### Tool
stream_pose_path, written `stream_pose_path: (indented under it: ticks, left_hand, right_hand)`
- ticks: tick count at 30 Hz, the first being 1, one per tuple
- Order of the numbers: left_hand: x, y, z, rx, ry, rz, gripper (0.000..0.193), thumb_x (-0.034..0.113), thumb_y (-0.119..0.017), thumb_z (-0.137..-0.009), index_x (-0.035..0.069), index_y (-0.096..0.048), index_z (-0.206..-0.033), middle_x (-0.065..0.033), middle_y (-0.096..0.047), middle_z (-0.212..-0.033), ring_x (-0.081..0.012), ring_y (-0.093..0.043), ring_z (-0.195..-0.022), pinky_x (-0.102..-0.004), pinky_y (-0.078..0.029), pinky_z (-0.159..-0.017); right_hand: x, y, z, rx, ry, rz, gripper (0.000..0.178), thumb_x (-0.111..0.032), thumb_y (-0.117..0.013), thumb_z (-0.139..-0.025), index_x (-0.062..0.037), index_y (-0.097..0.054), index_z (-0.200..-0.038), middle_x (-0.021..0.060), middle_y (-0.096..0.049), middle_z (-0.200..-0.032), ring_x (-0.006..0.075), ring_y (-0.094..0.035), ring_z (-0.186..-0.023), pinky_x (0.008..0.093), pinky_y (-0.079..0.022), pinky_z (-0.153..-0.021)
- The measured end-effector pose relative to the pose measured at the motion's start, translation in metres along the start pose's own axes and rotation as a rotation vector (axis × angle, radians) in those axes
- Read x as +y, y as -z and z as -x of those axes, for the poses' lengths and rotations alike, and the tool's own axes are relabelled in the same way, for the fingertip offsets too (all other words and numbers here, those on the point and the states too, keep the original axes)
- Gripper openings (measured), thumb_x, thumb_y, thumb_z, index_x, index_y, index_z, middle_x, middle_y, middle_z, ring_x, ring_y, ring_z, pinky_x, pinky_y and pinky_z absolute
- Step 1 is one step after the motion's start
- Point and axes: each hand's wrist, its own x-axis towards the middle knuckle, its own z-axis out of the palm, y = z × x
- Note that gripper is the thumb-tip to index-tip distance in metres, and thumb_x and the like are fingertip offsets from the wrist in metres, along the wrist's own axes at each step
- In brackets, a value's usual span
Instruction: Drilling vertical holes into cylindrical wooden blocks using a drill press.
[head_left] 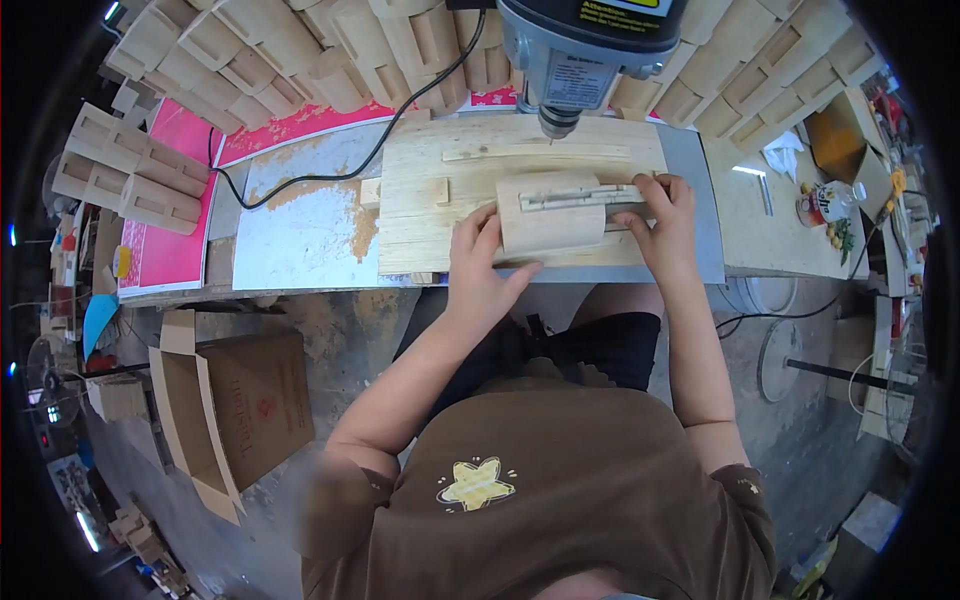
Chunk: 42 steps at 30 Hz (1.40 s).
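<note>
A pale, rounded wooden block (550,229) lies on a flat wooden board, under the chuck (558,122) of a bench drill. My left hand (482,262) grips the block's left end, fingers on its side and thumb stretched along the near edge. A narrow pale strip (570,198) with notches or holes lies lengthwise along the block's top. My right hand (664,222) pinches the right end of this strip between thumb and fingers, just past the block's end. Whether the strip sits in a recess is hard to make out. The drill's tip is apart from the block, beyond it.
Slotted wooden blocks (270,50) are stacked along the back, more at left (130,170). A black cable (400,112) crosses the bench. A wooden fence strip (535,153) lies behind the block. At right is a plastic jar (832,202); an open cardboard box (255,405) stands on the floor.
</note>
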Motion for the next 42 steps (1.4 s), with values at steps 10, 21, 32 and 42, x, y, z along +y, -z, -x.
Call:
stream_pose_path:
  ticks: [10, 21, 32, 42]
  left_hand:
    - [-0.047, 0.013, -0.052, 0.052, -0.040, -0.444, 0.060, 0.025, -0.081, -0.057, 0.012, -0.061, -0.112, -0.0049, -0.059, -0.097, -0.0254, -0.050, -0.095, -0.0403, -0.031, -0.091]
    - [-0.068, 0.027, -0.050, -0.057, -0.107, -0.324, 0.053, 0.027, -0.079, -0.062, 0.013, -0.062, -0.110, 0.0004, -0.052, -0.077, -0.0211, -0.048, -0.082, -0.0378, -0.029, -0.080]
    - [-0.070, 0.028, -0.050, -0.074, -0.115, -0.338, 0.046, 0.027, -0.077, -0.064, 0.013, -0.063, -0.105, -0.0007, -0.050, -0.076, -0.0216, -0.050, -0.081, -0.0383, -0.029, -0.079]
    - [-0.063, 0.028, -0.052, -0.078, -0.104, -0.337, 0.045, 0.026, -0.077, -0.064, 0.013, -0.063, -0.105, -0.0006, -0.050, -0.074, -0.0206, -0.050, -0.079, -0.0382, -0.029, -0.079]
  right_hand:
    - [-0.003, -0.034, -0.036, 0.047, -0.116, 0.050, 0.048, -0.017, -0.076, -0.067, -0.0119, -0.060, -0.112, 0.0146, -0.052, -0.102, 0.0337, -0.047, -0.094, 0.0408, -0.043, -0.082]
    - [-0.013, 0.099, -0.165, 0.211, 0.024, -0.426, 0.032, -0.022, -0.053, -0.093, -0.0021, -0.056, -0.117, 0.0074, -0.062, -0.105, 0.0155, -0.056, -0.093, 0.0288, -0.046, -0.076]
    - [-0.072, 0.119, -0.136, 0.134, -0.018, 0.165, 0.027, -0.022, -0.052, -0.093, -0.0003, -0.062, -0.105, 0.0090, -0.060, -0.075, 0.0139, -0.053, -0.070, 0.0280, -0.043, -0.063]
    - [-0.049, 0.012, -0.039, 0.431, 0.145, -0.266, 0.012, -0.002, -0.058, -0.084, -0.0010, -0.063, -0.095, 0.0102, -0.057, -0.074, 0.0224, -0.053, -0.062, 0.0304, -0.043, -0.057]
